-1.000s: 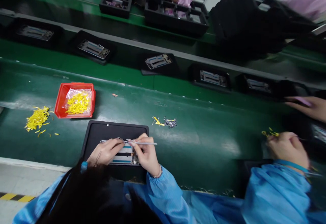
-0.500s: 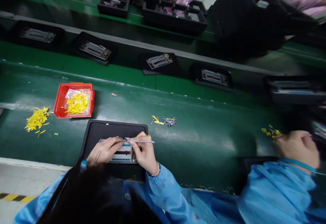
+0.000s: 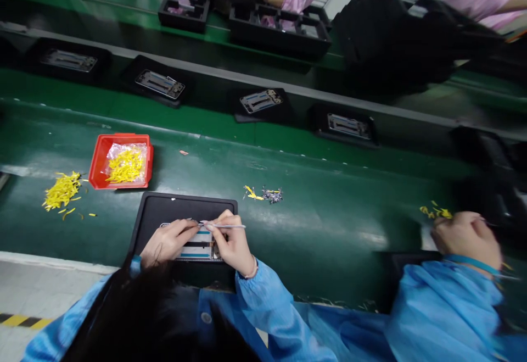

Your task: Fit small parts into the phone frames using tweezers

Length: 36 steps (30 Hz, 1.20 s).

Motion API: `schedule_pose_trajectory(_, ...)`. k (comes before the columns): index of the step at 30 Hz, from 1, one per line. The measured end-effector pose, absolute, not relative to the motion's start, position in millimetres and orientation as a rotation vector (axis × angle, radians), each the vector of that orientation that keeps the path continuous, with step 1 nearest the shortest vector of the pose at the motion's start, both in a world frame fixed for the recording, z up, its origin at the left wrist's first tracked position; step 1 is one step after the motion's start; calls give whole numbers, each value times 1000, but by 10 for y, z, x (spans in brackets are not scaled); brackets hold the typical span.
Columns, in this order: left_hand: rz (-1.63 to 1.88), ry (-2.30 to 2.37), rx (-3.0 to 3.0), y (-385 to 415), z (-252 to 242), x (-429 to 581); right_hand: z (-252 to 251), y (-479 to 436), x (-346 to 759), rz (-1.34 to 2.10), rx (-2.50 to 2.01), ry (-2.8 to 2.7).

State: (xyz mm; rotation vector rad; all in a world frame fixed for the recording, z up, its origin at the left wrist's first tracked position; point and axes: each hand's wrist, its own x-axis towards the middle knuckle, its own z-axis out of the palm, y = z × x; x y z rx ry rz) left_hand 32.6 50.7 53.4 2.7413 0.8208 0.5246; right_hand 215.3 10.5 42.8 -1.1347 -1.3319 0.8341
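My left hand (image 3: 467,235) is at the far right over the green bench, on a blue sleeve with a blue wrist strap. Its fingers are curled shut, and motion blur hides what they hold. A few yellow strips (image 3: 435,212) lie just left of it. My right hand is out of frame. At lower left a co-worker in a blue coat bends over a black tray (image 3: 164,211) with a phone frame (image 3: 198,245) in it. One co-worker hand (image 3: 168,241) steadies the frame. The other (image 3: 233,244) holds thin tweezers (image 3: 226,226).
A red bin (image 3: 101,159) of yellow strips and a loose yellow pile (image 3: 61,190) lie at left. A small heap of parts (image 3: 265,194) lies mid-bench. Black carriers with phone frames (image 3: 260,101) ride the belt behind. Stacked black trays (image 3: 280,29) and people in pink sleeves are beyond.
My right hand, reaching toward the belt at the right edge a second ago, has left the frame. My left hand stays by the yellow strips. The co-worker keeps working on the frame.
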Motion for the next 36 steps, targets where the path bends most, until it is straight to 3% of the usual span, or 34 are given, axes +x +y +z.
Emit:
schedule_pose_trajectory(4,546,812,2736,507,532,326,417,72,2090,870,-1214,-1183)
schedule_pose_trajectory(12,521,836,2746,491,553,347,425,134,2237,731,-1031,-1640)
schedule_pose_trajectory(19,550,805,2748,508,527,327,437,53,1996,857,-1248,-1093)
schedule_pose_trajectory(23,543,852,2762,495,507,339,453,55,2039,708,-1179,-1339)
schedule_pose_trajectory(28,613,835,2869,497,495,350,476,175,2246,762,-1057,-1666)
schedule_pose_trajectory(36,610,786,3094,470,485,405,436,145,2207,707,-1035,-1556)
